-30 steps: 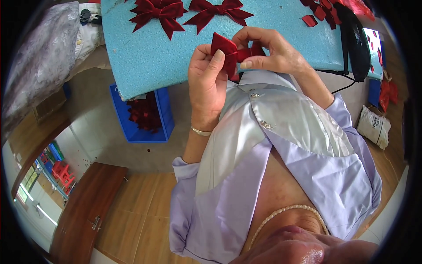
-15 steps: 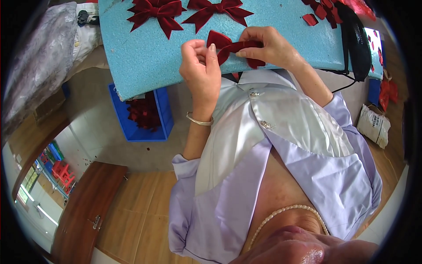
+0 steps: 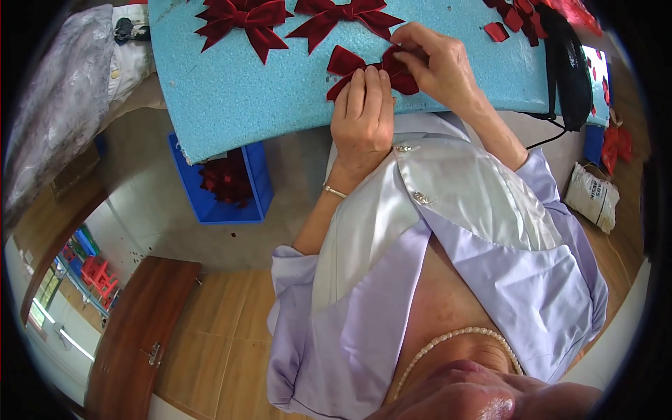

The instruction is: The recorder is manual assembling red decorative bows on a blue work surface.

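Observation:
A dark red velvet bow (image 3: 345, 61) lies near the front edge of the light blue table (image 3: 231, 98), between my hands. My left hand (image 3: 364, 115) has its fingers together over the bow's lower middle; its thumb is hidden. With thumb and forefinger, my right hand (image 3: 441, 63) pinches the bow's right loop. The bow's knot is partly covered by my left fingertips. Beyond my hands lie two similar bows, one at the far left (image 3: 245, 22) and one nearer the middle (image 3: 343, 14).
Small red velvet pieces (image 3: 516, 19) lie at the table's far right, beside a black strapped item (image 3: 570, 77) hanging over the edge. Below the table's left corner, a blue bin (image 3: 262, 175) holds red pieces. Pale, shiny fabric (image 3: 63, 91) rises on the left.
My left hand has moved right and laid its fingers over the bow. My right hand has shifted slightly up and right to its right loop. The bow now lies flatter, with both loops spread.

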Motion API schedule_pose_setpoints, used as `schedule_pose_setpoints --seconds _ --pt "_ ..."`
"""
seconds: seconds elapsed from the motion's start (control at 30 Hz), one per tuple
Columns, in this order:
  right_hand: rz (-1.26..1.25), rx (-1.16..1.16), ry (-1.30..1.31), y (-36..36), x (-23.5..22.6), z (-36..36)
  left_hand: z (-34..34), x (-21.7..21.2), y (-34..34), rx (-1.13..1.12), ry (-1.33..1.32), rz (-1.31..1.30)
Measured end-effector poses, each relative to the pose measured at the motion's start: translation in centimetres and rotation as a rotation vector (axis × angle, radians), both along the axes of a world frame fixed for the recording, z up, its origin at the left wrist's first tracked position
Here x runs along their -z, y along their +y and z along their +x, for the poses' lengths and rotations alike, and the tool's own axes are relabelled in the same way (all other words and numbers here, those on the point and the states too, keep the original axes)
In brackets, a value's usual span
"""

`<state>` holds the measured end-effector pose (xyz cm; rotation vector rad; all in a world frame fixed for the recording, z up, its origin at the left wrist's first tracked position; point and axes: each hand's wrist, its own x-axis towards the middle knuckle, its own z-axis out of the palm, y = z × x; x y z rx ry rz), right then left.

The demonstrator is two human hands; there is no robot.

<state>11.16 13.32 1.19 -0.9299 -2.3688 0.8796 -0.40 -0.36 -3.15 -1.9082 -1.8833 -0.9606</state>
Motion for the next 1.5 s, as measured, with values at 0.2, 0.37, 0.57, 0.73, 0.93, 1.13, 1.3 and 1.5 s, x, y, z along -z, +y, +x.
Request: schedule_pose_setpoints --seconds 0.2,0.37,0.57,0.73,0.93,1.13,1.3,1.5 --pt "-0.050 0.063 -0.065 1.3 -4.3 -1.0 0.0 0.1 -0.4 -0.030 0.066 -0.006" --pt "0.117 -0.367 0.051 1.3 -4.2 -5.0 0.5 0.4 0.0 -0.054 0.052 0.025" --pt "0.339 -0.435 -0.190 2.9 -0.5 -7.6 0.6 0.1 0.1 -0.053 0.110 0.044" --pt "0.274 -0.567 0.036 1.9 -0.8 -6.8 0.6 0.4 0.1 -0.059 0.121 0.041" --pt "0.267 -0.517 0.021 2.9 0.2 -7.7 1.0 0.0 0.6 -0.080 0.092 0.036" --pt "0.059 -0.523 0.175 3.2 -2.9 -2.2 0.2 -0.5 0.0 -0.043 -0.208 0.034" --pt "0.428 -0.204 0.015 2.6 -0.6 1.7 -0.9 -0.6 -0.3 -0.022 -0.152 -0.026" --pt "0.052 -0.022 0.022 -1.4 -0.5 4.1 -2.7 -1.9 -0.1 0.095 -0.093 0.059"
